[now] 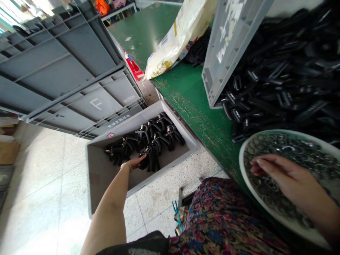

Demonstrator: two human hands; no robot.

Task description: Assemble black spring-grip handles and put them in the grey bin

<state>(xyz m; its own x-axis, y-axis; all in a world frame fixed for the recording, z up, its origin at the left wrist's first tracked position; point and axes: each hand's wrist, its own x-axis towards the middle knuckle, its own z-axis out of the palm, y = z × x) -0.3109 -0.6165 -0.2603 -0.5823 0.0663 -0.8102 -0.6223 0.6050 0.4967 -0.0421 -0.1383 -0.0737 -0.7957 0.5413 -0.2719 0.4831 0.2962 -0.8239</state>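
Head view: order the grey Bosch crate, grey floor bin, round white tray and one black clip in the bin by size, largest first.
1. Grey Bosch crate
2. Grey floor bin and round white tray: they look alike, and the tray's nearness to the camera makes ranking them unsure.
3. Black clip

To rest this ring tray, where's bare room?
A green bench strip shows between the grey bin and the heap of black parts; tiled floor lies beside the bin. The heap and round tray of metal rings are crowded.
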